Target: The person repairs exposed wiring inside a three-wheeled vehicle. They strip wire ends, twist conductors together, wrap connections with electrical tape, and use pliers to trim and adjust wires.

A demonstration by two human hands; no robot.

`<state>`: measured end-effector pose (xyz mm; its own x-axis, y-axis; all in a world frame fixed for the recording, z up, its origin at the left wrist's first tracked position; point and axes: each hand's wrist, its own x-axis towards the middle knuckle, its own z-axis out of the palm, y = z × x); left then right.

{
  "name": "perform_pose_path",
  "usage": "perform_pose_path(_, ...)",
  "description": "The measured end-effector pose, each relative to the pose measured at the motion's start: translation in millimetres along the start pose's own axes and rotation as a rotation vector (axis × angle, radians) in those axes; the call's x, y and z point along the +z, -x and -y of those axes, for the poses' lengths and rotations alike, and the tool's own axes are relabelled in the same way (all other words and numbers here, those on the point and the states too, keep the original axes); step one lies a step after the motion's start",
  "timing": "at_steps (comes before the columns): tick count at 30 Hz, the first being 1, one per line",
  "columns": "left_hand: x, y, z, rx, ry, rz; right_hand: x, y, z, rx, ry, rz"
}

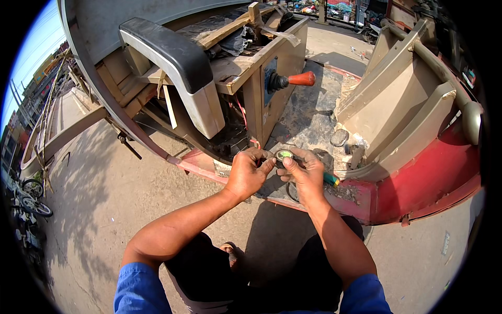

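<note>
Both of my hands are close together over the floor edge of a weathered vehicle body. My right hand [306,170] grips a small dark-rimmed roll of tape [284,155] with a pale green middle, thumb against its near side. My left hand [250,170] is closed in a pinch beside the roll's left edge; what lies between its fingertips is too small to make out. A thin red wire [254,142] shows just above the left knuckles. Beside the right hand lies a green and yellow handle [331,179], perhaps a screwdriver's. Under that hand a dark loop [292,192] partly shows.
Ahead stands a beige box frame [285,97] with an orange-red-handled lever [301,78]. A black-topped armrest [167,49] juts out at left. On the right are a beige panel [413,120] and red bodywork [423,178]. A ribbed pedal [339,137] sits on the dusty floor.
</note>
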<state>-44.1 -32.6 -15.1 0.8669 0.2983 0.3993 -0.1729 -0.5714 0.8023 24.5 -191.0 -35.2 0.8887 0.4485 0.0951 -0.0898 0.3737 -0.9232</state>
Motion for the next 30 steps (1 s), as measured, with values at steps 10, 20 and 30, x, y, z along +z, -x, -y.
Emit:
perform_pose_path(10,4.0,1.2,-0.9,0.023,-0.061,-0.021,4.9,2.9,-6.0,-0.061,0.043,-0.056)
perform_pose_path(20,0.8,2.5,-13.2,-0.025,-0.091,-0.027,8.6,6.8,-7.7,-0.084,0.085,-0.042)
perform_pose_path(30,-4.6,-3.8,9.8,-0.051,0.087,0.169,-2.8,-1.3,4.2,0.125,0.207,0.197)
